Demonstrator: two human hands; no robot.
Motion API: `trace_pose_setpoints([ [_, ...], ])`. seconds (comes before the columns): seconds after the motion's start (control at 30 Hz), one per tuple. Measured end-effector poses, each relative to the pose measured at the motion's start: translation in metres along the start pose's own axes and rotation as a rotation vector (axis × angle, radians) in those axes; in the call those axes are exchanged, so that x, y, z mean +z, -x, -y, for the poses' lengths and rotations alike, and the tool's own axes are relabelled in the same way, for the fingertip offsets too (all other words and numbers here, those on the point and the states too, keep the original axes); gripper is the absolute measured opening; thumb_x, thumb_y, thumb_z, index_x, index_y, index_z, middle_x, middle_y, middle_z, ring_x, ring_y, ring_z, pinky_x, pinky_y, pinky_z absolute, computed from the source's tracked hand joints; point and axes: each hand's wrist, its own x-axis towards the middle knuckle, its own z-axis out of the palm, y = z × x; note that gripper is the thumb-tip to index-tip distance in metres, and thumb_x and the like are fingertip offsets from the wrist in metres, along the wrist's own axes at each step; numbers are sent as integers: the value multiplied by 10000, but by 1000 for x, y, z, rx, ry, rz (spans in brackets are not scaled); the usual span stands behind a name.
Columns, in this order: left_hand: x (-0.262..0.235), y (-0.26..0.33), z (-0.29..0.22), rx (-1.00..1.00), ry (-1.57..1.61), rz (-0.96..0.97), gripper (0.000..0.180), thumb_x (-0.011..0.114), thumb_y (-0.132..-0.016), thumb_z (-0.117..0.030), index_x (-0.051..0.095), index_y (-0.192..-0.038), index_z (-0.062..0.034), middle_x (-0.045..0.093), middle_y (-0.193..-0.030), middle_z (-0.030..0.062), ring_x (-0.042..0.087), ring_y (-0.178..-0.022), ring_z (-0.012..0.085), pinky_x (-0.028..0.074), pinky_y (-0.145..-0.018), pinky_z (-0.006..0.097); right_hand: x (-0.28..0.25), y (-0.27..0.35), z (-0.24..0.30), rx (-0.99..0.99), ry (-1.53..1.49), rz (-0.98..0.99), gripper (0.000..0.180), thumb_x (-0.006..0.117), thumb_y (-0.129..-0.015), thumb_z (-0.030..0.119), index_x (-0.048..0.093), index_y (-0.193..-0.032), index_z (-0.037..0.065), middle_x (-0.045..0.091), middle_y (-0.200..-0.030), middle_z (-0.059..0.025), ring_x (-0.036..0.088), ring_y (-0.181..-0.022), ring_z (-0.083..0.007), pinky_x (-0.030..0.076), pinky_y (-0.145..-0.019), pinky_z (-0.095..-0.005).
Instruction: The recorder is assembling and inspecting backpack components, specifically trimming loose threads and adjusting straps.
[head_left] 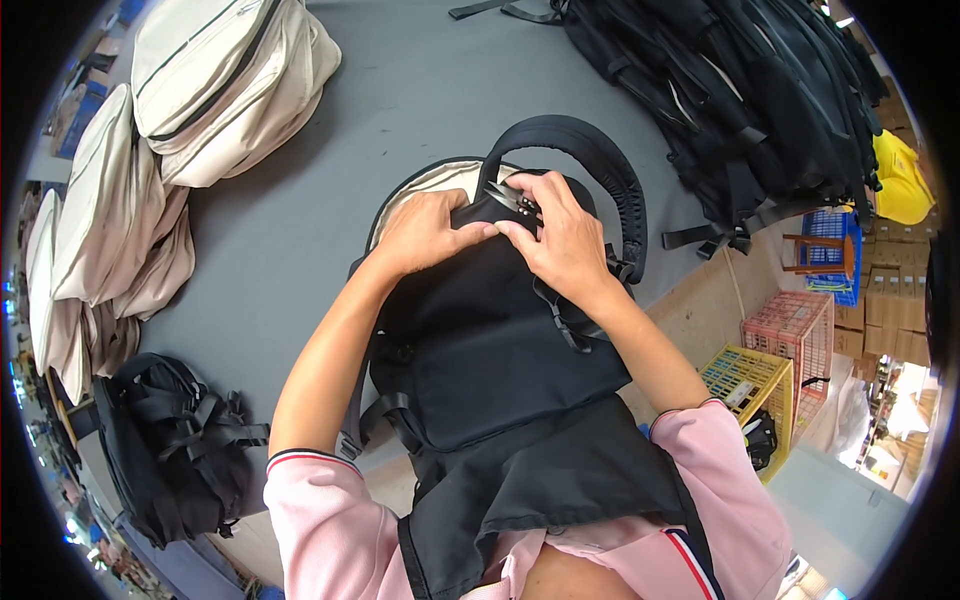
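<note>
A black backpack (480, 350) lies before me at the table's near edge, its cream lining (440, 178) showing along the far rim. My left hand (425, 232) pinches the black fabric near its top, with thumb pointing right. Close by, my right hand (560, 235) holds small thread snips (512, 199), their metal blades pointing left. The right thumb also presses on the fabric, almost meeting the left thumb. A padded shoulder strap (600, 160) loops up and round to the right of my right hand. The fabric edge between the fingers is partly hidden.
Cream bags (235, 90) are piled along the left of the grey table (370, 70). Black backpacks (730, 100) are heaped at the far right, and another black bag (175, 450) lies at near left. Yellow (745, 385) and pink crates (790, 330) stand right, beyond the table.
</note>
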Motion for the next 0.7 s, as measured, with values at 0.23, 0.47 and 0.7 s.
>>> trace_pose_setpoints([
  [0.23, 6, -1, -3, -55, -28, -55, 467, 692, -715, -433, 615, -824, 15, 624, -721, 179, 623, -776, 334, 459, -679, 422, 12, 7, -3, -31, 39, 44, 215, 648, -811, 125, 559, -999, 71, 508, -924, -73, 619, -727, -274, 487, -612, -389],
  [0.47, 5, 0, -16, -107, -144, -80, 483, 697, -725, -450, 607, -862, 4, 640, -749, 173, 631, -797, 330, 470, -694, 425, 14, -1, 2, -100, 137, -21, 187, 660, -781, 83, 575, -947, 61, 508, -886, -79, 619, -671, -277, 484, -547, -391],
  [0.7, 9, 7, -5, -67, -145, -176, 465, 721, -710, -419, 602, -892, -8, 635, -899, 167, 599, -920, 320, 453, -771, 415, 15, 3, 4, -52, 172, -12, 178, 666, -772, 88, 591, -931, 63, 543, -885, -66, 626, -694, -266, 496, -583, -383],
])
